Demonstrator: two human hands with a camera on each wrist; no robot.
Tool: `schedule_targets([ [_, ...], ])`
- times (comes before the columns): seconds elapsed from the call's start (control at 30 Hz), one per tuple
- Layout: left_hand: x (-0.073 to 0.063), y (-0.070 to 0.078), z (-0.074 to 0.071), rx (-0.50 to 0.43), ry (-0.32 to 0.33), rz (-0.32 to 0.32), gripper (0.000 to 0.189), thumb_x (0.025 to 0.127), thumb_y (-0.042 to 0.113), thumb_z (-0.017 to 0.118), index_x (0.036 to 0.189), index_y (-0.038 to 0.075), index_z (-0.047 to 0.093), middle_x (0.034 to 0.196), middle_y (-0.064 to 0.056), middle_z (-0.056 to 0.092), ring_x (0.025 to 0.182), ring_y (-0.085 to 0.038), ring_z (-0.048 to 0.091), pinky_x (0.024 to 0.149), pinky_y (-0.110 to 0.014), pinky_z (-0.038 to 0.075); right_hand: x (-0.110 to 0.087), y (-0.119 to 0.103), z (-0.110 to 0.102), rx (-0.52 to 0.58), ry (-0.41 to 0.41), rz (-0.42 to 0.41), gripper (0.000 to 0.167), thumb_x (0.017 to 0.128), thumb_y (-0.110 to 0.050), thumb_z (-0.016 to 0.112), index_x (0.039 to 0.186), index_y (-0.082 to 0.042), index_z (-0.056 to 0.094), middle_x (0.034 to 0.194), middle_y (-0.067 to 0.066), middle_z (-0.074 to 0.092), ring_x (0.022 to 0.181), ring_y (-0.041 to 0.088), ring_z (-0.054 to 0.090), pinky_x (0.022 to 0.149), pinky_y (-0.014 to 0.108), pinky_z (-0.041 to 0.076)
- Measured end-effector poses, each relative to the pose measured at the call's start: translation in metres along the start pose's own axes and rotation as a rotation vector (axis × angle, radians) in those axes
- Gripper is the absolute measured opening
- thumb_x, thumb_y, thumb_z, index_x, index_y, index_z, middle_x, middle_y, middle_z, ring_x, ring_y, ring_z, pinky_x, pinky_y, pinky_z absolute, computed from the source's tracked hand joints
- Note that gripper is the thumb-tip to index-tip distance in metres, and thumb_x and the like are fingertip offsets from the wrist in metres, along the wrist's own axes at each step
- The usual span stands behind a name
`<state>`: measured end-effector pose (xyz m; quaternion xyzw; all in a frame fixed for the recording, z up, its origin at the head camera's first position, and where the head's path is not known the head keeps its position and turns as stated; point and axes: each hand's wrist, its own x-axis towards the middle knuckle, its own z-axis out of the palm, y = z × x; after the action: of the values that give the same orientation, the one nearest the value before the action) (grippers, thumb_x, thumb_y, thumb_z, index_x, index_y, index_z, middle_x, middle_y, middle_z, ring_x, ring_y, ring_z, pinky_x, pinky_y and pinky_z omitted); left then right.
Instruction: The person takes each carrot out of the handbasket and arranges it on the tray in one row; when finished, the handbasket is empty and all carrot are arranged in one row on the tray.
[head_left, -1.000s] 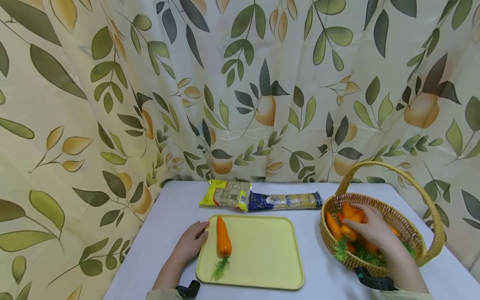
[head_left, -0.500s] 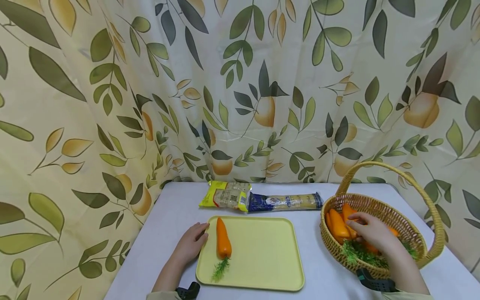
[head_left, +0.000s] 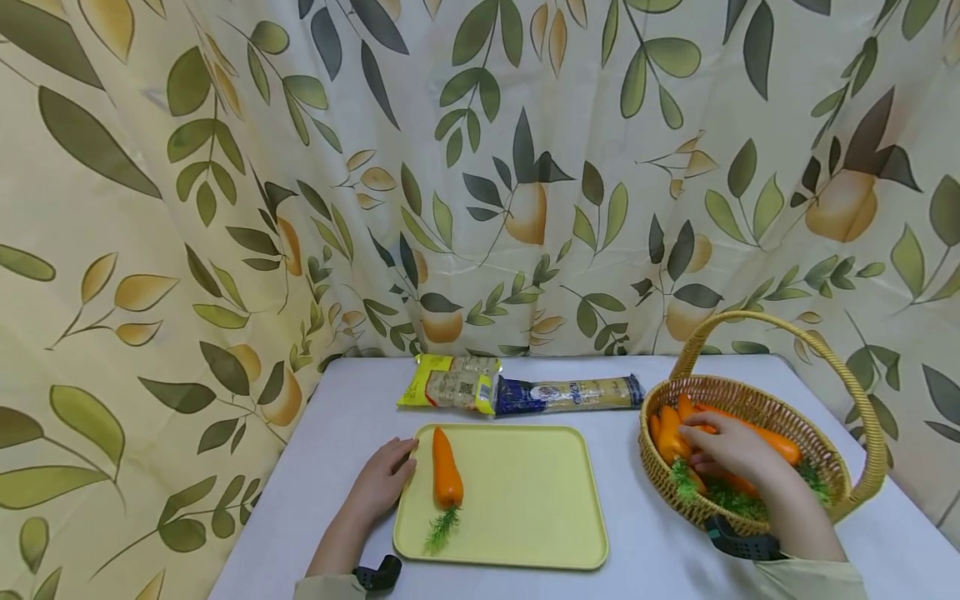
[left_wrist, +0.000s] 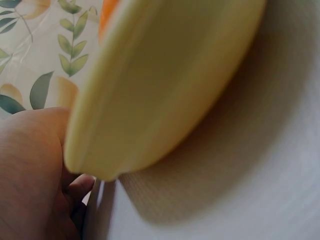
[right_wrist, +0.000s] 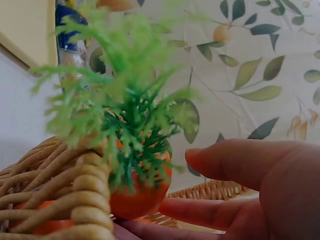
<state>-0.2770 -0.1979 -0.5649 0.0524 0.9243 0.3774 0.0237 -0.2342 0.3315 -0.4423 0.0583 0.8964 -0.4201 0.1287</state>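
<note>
My left hand rests against the left edge of a pale yellow tray, its fingers touching the rim near the far corner. On the tray lies an orange carrot with its green top toward me. My right hand is inside a wicker basket that holds several carrots with green tops. In the right wrist view, the thumb stands apart from a carrot while the fingers reach beside and below it. Its feathery green top hides part of the carrot.
A yellow packaged bag and a long blue-ended packet lie end to end behind the tray. The basket's tall handle arches over its right side. A patterned curtain hangs behind the white table.
My right hand has shifted among the carrots, and they lie differently; one now stretches along the back right of the basket. The left hand and tray carrot have stayed put.
</note>
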Motion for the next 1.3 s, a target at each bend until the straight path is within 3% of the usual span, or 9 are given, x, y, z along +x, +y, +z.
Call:
schedule_targets([
  [0.27,0.000,-0.001,0.000,-0.007,0.003,0.024,0.044,0.100,0.032,0.054,0.143,0.021,0.054,0.151,-0.007,0.049,0.147,-0.033,0.034,0.119,-0.058,0.026,0.012,0.008,0.000,0.032,-0.054,-0.001,0.078,0.099,-0.046,0.053,0.149,0.008,0.027,0.090,0.010,0.065,0.077,0.020,0.066,0.071,0.036,0.059],
  [0.43,0.000,-0.001,-0.001,0.000,-0.010,0.012,0.044,0.100,0.031,0.054,0.144,0.022,0.053,0.152,-0.007,0.048,0.147,-0.033,0.034,0.119,-0.057,0.026,0.013,0.013,-0.003,0.114,-0.084,0.020,0.081,0.098,-0.047,0.055,0.151,0.007,0.024,0.101,0.011,0.065,0.083,0.019,0.068,0.077,0.036,0.060],
  [0.67,0.000,0.000,0.000,-0.010,-0.018,-0.010,0.044,0.100,0.033,0.053,0.144,0.023,0.053,0.153,-0.008,0.047,0.147,-0.033,0.033,0.119,-0.058,0.025,0.014,0.012,-0.002,0.168,-0.078,0.048,0.083,0.096,-0.046,0.058,0.152,0.005,0.023,0.104,0.009,0.067,0.084,0.017,0.070,0.077,0.034,0.060],
  [1.07,0.000,0.000,0.000,-0.007,-0.004,0.006,0.044,0.100,0.031,0.055,0.143,0.021,0.054,0.152,-0.009,0.048,0.146,-0.034,0.035,0.119,-0.057,0.026,0.018,0.009,0.001,0.196,-0.086,0.066,0.090,0.096,-0.051,0.056,0.155,0.003,0.016,0.107,0.008,0.063,0.086,0.015,0.066,0.080,0.033,0.060],
  [1.3,0.001,0.000,-0.001,-0.007,0.003,0.016,0.044,0.100,0.030,0.055,0.143,0.021,0.054,0.152,-0.008,0.048,0.147,-0.033,0.035,0.119,-0.058,0.026,0.021,0.008,0.004,0.311,-0.074,0.086,0.089,0.096,-0.048,0.058,0.158,-0.003,0.013,0.099,0.000,0.061,0.076,0.010,0.063,0.077,0.032,0.059],
])
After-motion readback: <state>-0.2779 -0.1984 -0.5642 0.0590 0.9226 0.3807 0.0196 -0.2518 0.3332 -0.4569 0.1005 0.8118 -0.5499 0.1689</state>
